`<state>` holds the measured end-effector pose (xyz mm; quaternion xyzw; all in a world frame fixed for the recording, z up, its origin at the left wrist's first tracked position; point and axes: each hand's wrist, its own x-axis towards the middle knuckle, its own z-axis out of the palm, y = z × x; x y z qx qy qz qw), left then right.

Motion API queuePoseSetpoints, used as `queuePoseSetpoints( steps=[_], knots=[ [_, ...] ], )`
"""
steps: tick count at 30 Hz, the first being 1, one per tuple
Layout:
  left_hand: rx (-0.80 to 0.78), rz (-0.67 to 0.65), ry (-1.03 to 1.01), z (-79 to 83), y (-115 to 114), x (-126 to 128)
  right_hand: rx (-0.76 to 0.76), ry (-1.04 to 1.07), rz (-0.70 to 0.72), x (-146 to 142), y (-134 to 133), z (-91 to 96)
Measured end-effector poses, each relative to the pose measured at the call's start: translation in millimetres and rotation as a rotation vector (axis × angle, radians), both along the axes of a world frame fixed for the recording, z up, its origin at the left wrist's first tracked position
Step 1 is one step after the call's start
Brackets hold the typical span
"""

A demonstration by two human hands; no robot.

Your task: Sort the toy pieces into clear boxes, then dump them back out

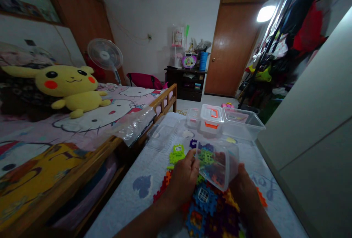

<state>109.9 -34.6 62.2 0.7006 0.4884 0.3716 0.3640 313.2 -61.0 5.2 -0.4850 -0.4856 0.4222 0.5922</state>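
Note:
Between my hands a clear plastic box [220, 164] is held tilted above a spread of toy pieces. My left hand [187, 172] grips its left side, with the fingers curled at the rim. On the right side my right hand [243, 183] holds the same box, its fingers partly hidden behind the plastic. Colourful interlocking building blocks lie below: a blue window block [204, 195], a lime green block [177, 154] and several red, purple and orange ones. Some colours show through the clear wall; whether any blocks are inside I cannot tell.
Behind the blocks stand a lidded clear box with orange latches [211, 120], a small clear box [193, 117] and a large open clear bin [242, 124]. A clear lid [162, 135] lies at the left. A wooden bed rail [110, 146] borders the left, a pale cabinet [310, 128] the right.

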Motion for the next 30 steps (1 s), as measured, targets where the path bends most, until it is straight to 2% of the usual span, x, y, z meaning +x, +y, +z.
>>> queuePoseSetpoints(
  steps=[5, 7, 9, 10, 12, 15, 17, 19, 21, 24, 27, 30],
  knots=[
    [0.029, 0.088, -0.092, 6.7, 33.9, -23.2, -0.025, -0.021, -0.192, 31.6, 5.1, 19.4],
    [0.021, 0.129, -0.127, 8.5, 49.4, -33.2, -0.026, -0.186, -0.342, 53.0, 10.4, 20.3],
    [0.02, 0.174, -0.146, 10.4, 64.8, -41.6, -0.048, -0.404, -0.428, 73.7, 18.4, 14.8],
    [0.02, 0.194, -0.153, 11.2, 72.5, -44.9, -0.063, -0.504, -0.423, 82.2, 23.1, 9.9],
    [0.015, 0.228, -0.17, 12.1, 88.1, -49.9, -0.081, -0.666, -0.325, 93.6, 32.3, -3.0],
    [0.003, 0.274, -0.184, 11.4, 111.4, -54.4, -0.077, -0.787, -0.166, 95.8, 42.2, -23.2],
    [0.002, 0.306, -0.18, 10.2, 125.4, -56.4, -0.059, -0.841, -0.122, 88.6, 46.3, -30.6],
    [0.002, 0.329, -0.166, 9.2, 137.3, -57.5, -0.013, -0.899, -0.106, 75.4, 51.3, -28.8],
    [0.003, 0.345, -0.144, 9.0, 147.4, -57.3, 0.057, -0.96, -0.076, 56.4, 60.4, -17.4],
    [0.012, 0.376, -0.09, 9.9, 163.1, -55.0, 0.103, -1.079, 0.081, 19.8, 84.9, 8.1],
    [0.029, 0.419, -0.009, 11.9, 184.6, -54.4, 0.017, -1.223, 0.265, -16.8, 117.5, 24.8],
    [0.052, 0.465, 0.096, 13.9, 211.8, -58.0, -0.086, -1.312, 0.382, -41.7, 146.9, 22.5]
  ],
)
